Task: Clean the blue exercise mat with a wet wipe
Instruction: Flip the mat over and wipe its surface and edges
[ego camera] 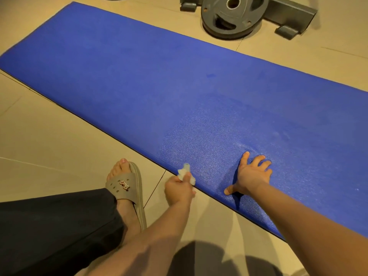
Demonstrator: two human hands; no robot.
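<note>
The blue exercise mat (159, 80) lies flat on the tiled floor, running from the upper left to the lower right. A patch near its front edge, around my hands, glistens wet. My left hand (179, 191) grips a crumpled white wet wipe (184, 173) right at the mat's near edge. My right hand (252, 175) presses flat on the mat with fingers spread, a little to the right of the wipe.
A grey weight plate (232, 15) and a grey metal stand foot (288, 13) lie on the floor beyond the mat's far edge. My left foot in a beige slipper (127, 188) and a dark trouser leg (55, 226) are on the beige tiles (49, 146) beside the mat.
</note>
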